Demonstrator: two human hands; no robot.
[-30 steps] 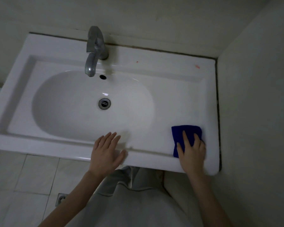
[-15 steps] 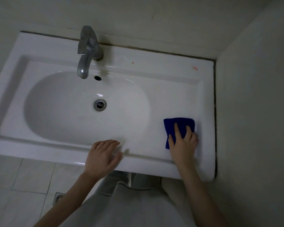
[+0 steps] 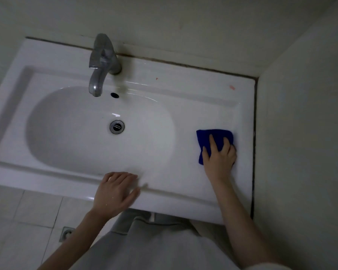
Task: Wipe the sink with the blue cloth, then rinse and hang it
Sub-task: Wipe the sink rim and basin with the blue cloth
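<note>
the white sink (image 3: 183,84) carries everything. behind its drain (image 3: 117,126), a metal faucet (image 3: 101,63) stands on the back ledge. well right of the drain, the blue cloth (image 3: 205,137) lies flat on the ledge, under the right hand (image 3: 220,156). in front of the drain, the left hand (image 3: 115,191) rests on the front rim.

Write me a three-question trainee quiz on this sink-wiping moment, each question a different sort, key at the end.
1. True or false: the right hand presses the folded blue cloth on the flat right shelf of the white ceramic sink, outside the oval basin.
2. Choose: the left hand is A) on a tap handle, B) at the sink's front rim, C) over the drain.
3. Fill in: the pinkish smear lies on the sink's back ledge near the ____ wall.
Key: 1 true; 2 B; 3 right.
</note>
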